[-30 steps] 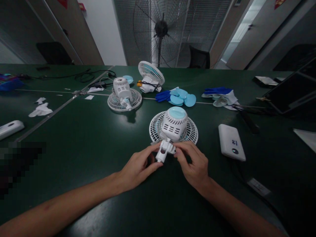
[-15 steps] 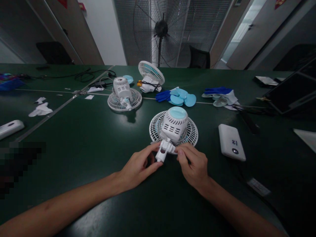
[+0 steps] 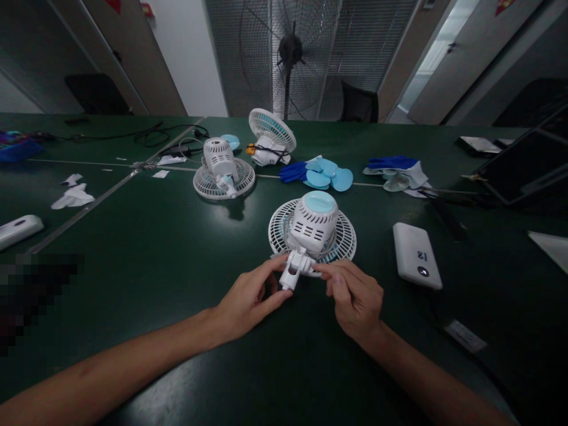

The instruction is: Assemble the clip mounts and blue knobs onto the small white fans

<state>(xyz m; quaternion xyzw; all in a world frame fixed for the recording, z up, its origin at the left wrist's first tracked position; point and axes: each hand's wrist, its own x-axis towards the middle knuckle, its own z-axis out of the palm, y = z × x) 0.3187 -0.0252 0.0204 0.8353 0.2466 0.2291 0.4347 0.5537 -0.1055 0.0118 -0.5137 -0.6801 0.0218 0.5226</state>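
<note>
A small white electric fan (image 3: pixel 314 228) lies grille-down on the green table, its light-blue motor cap facing up. Its white hinged bracket (image 3: pixel 291 273) points towards me. My left hand (image 3: pixel 252 299) grips this bracket from the left, the thumb at its lower end and a finger near the hinge. From the right, my right hand (image 3: pixel 357 299) reaches with its index fingertip to the side of the hinge. The thumb presses near that finger and the others are curled; anything small between them is hidden.
Behind stand a second fan (image 3: pixel 219 163) and a tilted third fan (image 3: pixel 271 139). Light-blue fan blades (image 3: pixel 329 174) lie by blue gloves (image 3: pixel 293 172). More gloves (image 3: pixel 397 171) and a white power bank (image 3: pixel 417 255) are at right. Paper scraps (image 3: pixel 73 196) lie left.
My right hand has shifted slightly right, its index finger now straighter against the hinge and the thumb drawn back. My left hand and the fan have stayed in place.
</note>
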